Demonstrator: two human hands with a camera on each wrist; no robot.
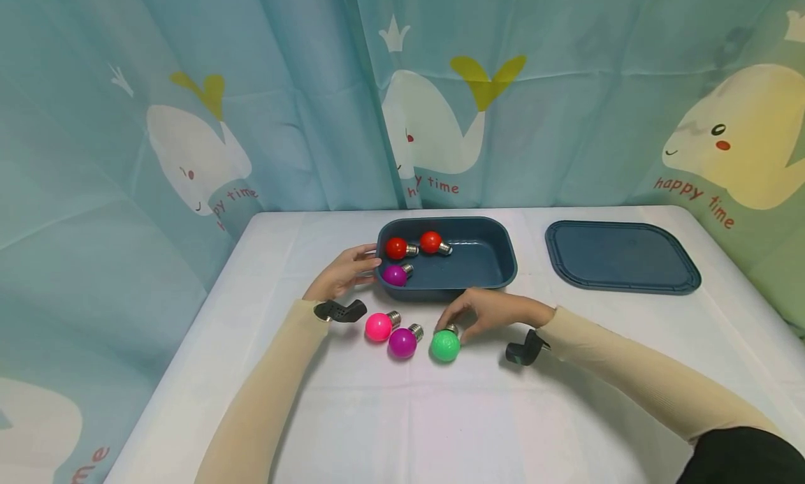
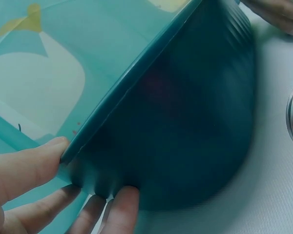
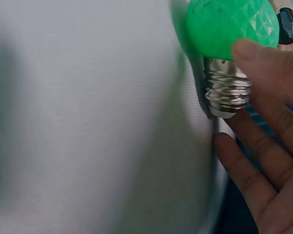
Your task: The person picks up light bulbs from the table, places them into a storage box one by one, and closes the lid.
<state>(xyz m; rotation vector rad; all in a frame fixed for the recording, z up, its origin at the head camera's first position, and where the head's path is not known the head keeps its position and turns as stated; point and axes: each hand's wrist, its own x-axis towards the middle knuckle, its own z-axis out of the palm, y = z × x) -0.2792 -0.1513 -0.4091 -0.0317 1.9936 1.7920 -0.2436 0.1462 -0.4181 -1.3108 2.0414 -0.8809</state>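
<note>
My left hand (image 1: 344,271) holds the left end of a dark blue plastic box (image 1: 511,264). In the left wrist view the thumb (image 2: 31,163) is at the rim and the other fingers lie against the outer wall. Two red light bulbs and a purple one (image 1: 395,275) lie inside, toward the left. In front of the box, my right hand (image 1: 493,308) pinches a green light bulb (image 1: 445,346) with a faceted globe. Its metal screw base (image 3: 228,87) shows between thumb and fingers in the right wrist view, close over the white cloth.
A pink light bulb (image 1: 379,327) and another purple light bulb (image 1: 402,343) lie on the white-covered table (image 1: 377,414), left of the green one. The dark blue lid (image 1: 622,257) lies flat at the back right. A whale-print curtain (image 1: 302,121) hangs behind the table.
</note>
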